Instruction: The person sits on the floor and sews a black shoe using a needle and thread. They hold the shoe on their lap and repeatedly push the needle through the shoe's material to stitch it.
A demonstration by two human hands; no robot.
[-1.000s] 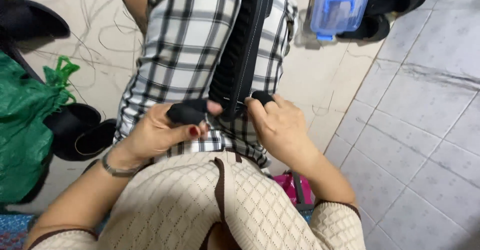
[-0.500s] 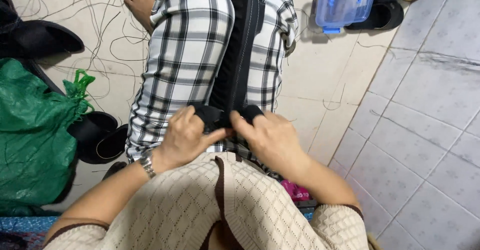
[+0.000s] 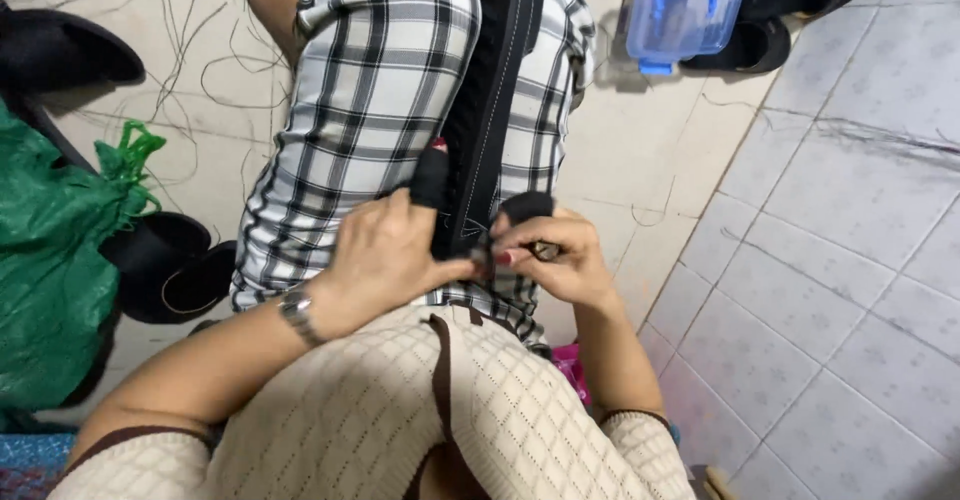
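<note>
Floor (image 3: pixel 860 210) of pale square tiles, scattered with dark threads, spreads around the checked trousers (image 3: pixel 390 90). Left of them slumps a crinkled green bag (image 3: pixel 50 250); to their right stands a clear blue-lidded box (image 3: pixel 690 5). On them lies a black stitched strap (image 3: pixel 490 110), the left hand (image 3: pixel 390 255) curled closed around it, the right hand (image 3: pixel 555 260) pinching its edge.

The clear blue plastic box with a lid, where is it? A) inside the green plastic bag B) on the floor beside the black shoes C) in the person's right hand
B: the clear blue plastic box sits on the tiled floor next to the black shoes, far from both hands and the green plastic bag.
</note>
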